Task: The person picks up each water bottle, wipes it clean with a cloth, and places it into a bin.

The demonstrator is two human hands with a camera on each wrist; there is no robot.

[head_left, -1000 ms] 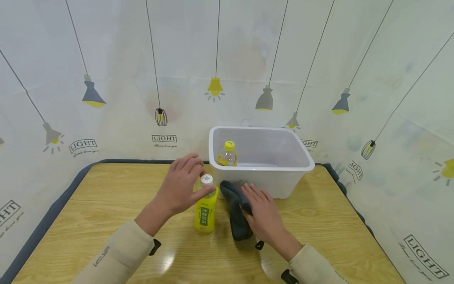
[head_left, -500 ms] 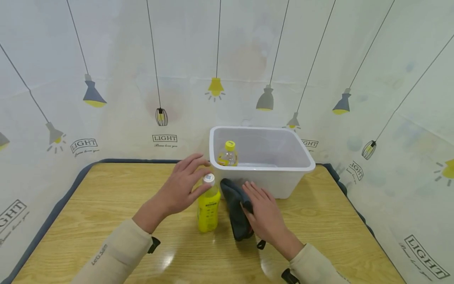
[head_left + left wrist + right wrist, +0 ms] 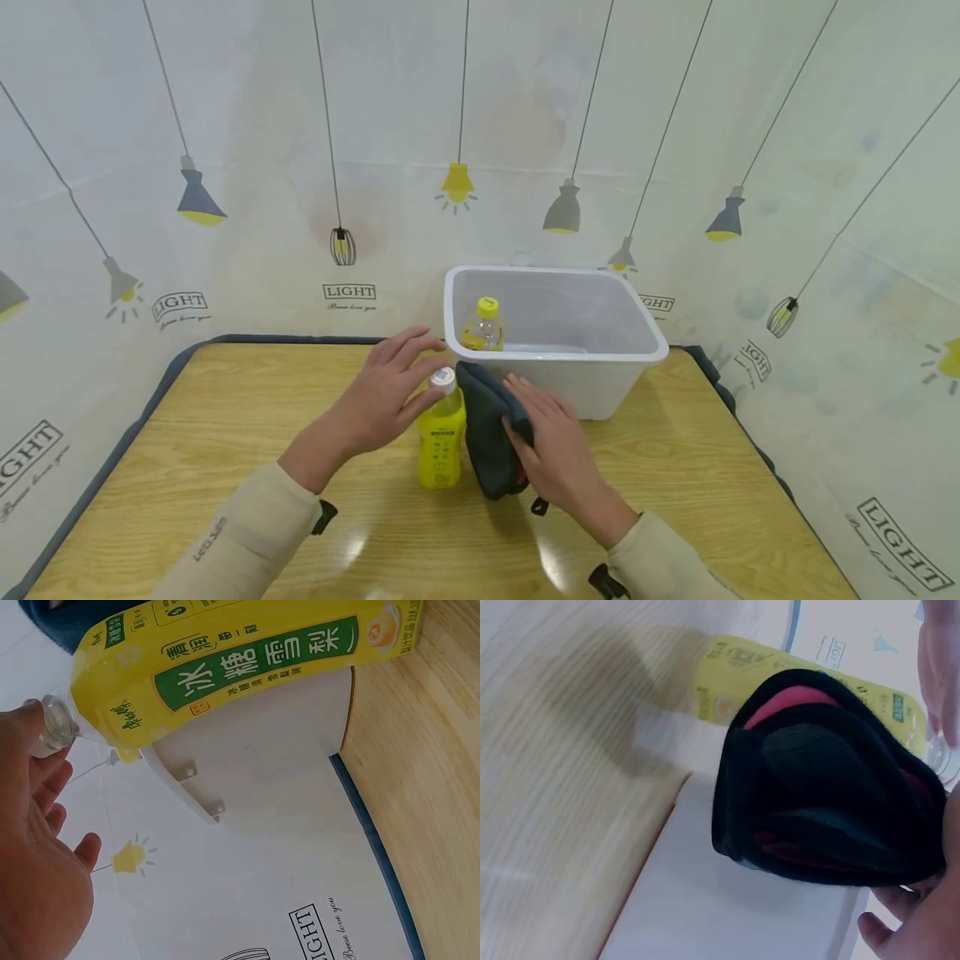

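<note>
An upright yellow drink bottle (image 3: 440,450) with a white cap stands on the wooden table, left of centre. My left hand (image 3: 382,400) pinches it at the cap between thumb and fingers; the left wrist view shows the thumb and fingers at the clear neck and the green label on the yellow sleeve (image 3: 255,667). My right hand (image 3: 558,442) grips the edge of a dark fabric pouch (image 3: 491,442) just right of the bottle. In the right wrist view the pouch's folds gape, showing red lining, and it overlaps the yellow bottle behind.
Behind the hands, against the back wall, stands a white plastic bin (image 3: 600,387). A clear bottle with a yellow cap (image 3: 487,308) stands inside it at the left. A lamp-printed curtain (image 3: 300,167) surrounds the wooden table (image 3: 225,417).
The bottle has turned about its upright axis, so its green label no longer faces the head camera. The pouch has lifted slightly and shifted left toward the bottle with my right hand.
</note>
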